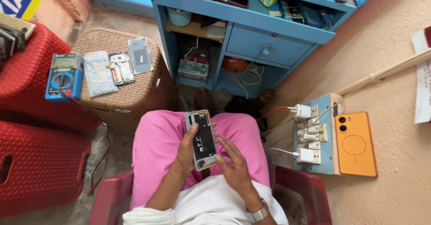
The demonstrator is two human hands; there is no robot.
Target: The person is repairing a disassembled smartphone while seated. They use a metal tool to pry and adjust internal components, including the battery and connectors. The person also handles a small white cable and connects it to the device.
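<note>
Sitting beside the blue wooden desk (251, 23), a woven brown basket (130, 90) carries phone parts. Left hand (187, 146) fingers grip an opened, backless phone (201, 139); right hand (233, 162) fingers, spread open, touch it.

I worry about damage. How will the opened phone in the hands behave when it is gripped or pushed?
The opened phone looks thin and stiff, probably light. Its inside parts lie bare, so pressure there may harm them. The left hand grips only its edge, the right hand beside it; it could slip.

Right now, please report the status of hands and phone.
Left hand grips opened phone. Right hand fingertips touch its edge. Nothing blocks them.
</note>
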